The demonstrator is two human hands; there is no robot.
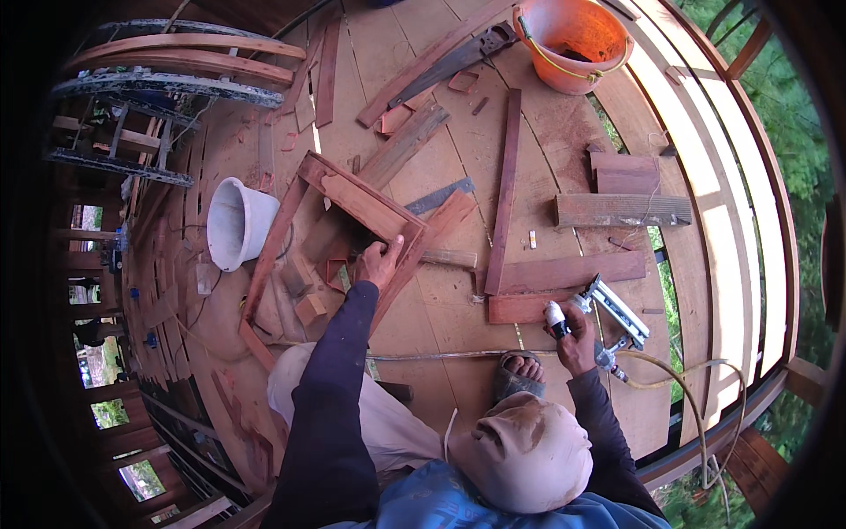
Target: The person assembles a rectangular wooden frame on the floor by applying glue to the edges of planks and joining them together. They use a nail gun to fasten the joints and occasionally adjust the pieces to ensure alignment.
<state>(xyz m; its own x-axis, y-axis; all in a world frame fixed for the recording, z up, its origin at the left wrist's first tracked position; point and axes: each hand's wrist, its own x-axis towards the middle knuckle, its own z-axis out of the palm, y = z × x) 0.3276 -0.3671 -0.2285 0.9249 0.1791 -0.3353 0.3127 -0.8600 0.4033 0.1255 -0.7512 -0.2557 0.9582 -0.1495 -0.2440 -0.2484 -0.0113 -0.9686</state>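
My left hand [379,263] is closed on the inner corner of a reddish-brown wooden frame [352,196], with the thumb over its edge. The four-sided frame stands tilted in front of my left knee, partly resting over loose timber. In my right hand [577,342] is a pneumatic nail gun [620,310], silver with a white-capped end, held low near the floor. An air hose [670,370] runs from the tool and curls away to the right. Beside it lies a short red-brown board [529,308].
A white bucket [240,225] lies tipped at left, and an orange bucket [573,48] stands at the far right. A handsaw [454,62] rests on planks beyond the frame. Scrap boards [624,210] are scattered about. Gaps split the plank floor [441,326]; a ladder [110,163] is at far left.
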